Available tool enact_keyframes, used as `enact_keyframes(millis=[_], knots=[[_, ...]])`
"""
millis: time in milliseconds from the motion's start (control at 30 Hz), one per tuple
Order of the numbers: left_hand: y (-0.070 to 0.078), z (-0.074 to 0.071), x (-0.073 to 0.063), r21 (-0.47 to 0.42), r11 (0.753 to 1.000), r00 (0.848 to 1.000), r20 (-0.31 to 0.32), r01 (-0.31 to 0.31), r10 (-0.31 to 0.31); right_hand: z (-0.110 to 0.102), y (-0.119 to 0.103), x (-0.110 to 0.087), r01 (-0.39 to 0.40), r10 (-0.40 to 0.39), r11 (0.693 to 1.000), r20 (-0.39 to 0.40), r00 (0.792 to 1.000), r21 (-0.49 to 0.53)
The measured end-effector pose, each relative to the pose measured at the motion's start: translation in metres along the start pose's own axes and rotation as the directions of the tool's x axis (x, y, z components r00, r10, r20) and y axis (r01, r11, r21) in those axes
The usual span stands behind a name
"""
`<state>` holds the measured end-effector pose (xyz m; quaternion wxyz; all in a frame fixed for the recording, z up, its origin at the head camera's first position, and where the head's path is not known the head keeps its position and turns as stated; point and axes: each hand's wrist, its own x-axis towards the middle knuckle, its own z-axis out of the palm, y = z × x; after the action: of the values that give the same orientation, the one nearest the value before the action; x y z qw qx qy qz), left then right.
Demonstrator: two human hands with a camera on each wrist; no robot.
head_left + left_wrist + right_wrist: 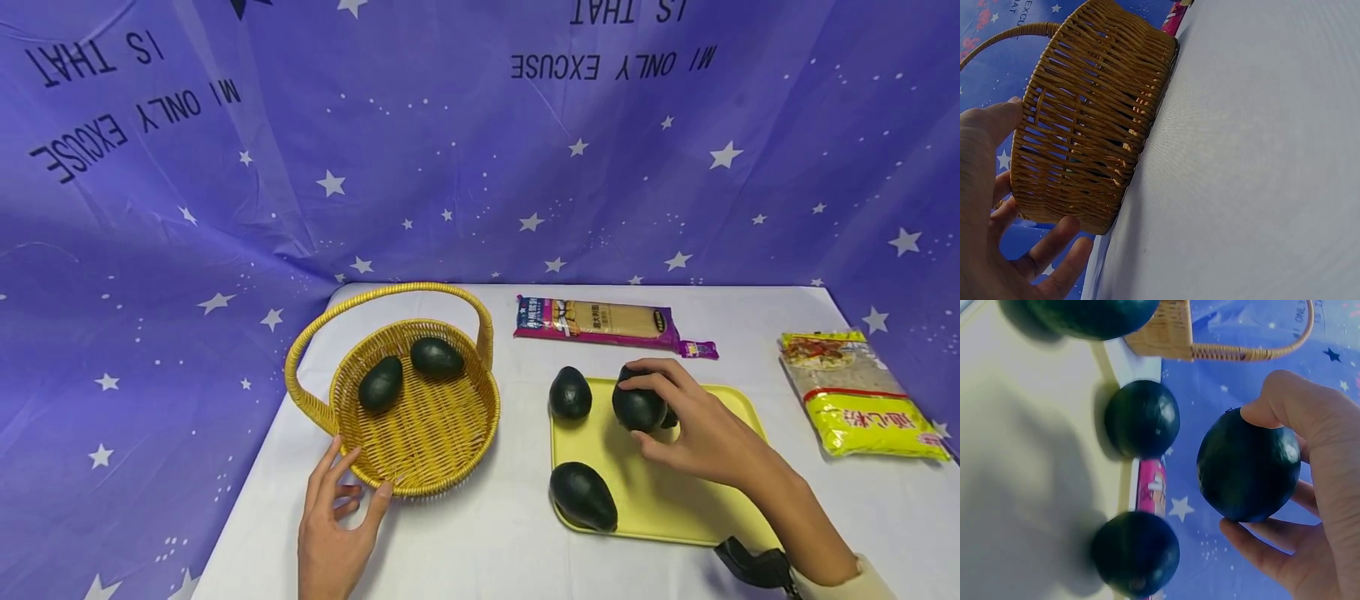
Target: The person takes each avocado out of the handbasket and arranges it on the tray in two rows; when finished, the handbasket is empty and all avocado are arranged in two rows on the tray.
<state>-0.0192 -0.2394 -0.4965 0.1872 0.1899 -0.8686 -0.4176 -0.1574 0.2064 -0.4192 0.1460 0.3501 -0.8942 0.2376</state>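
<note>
My right hand (693,425) pinches a dark green avocado (637,404) between thumb and fingers, raised over the yellow tray (675,512). In the right wrist view that avocado (1249,472) appears clear of the tray. Another avocado (671,418) is mostly hidden behind it. Two more lie along the tray's left side, one avocado (570,393) at the back corner and one (583,497) at the front. My left hand (335,521) rests at the near left rim of a woven basket (420,487), fingers spread. Inside the basket lie two avocados (381,384).
A purple noodle packet (600,322) lies flat behind the tray. To the tray's right is a yellow food bag (862,396). The basket's tall handle (390,289) arches over it. A starry blue cloth (480,167) hangs behind the white table (517,542).
</note>
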Motion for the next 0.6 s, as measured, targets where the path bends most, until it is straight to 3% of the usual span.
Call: enact_keyframes(millis=[333,600], knots=[[0.000,0.001,-0.002,-0.014,1.000,1.000,0.003,-0.007,0.007,-0.013,0.013,-0.024,-0.028,0.029,1.000,-0.067,0.997,0.012],[0.000,0.000,-0.001,-0.005,1.000,1.000,0.003,-0.005,0.005,-0.021,0.020,-0.034,-0.041,0.042,0.999,-0.077,0.996,0.014]])
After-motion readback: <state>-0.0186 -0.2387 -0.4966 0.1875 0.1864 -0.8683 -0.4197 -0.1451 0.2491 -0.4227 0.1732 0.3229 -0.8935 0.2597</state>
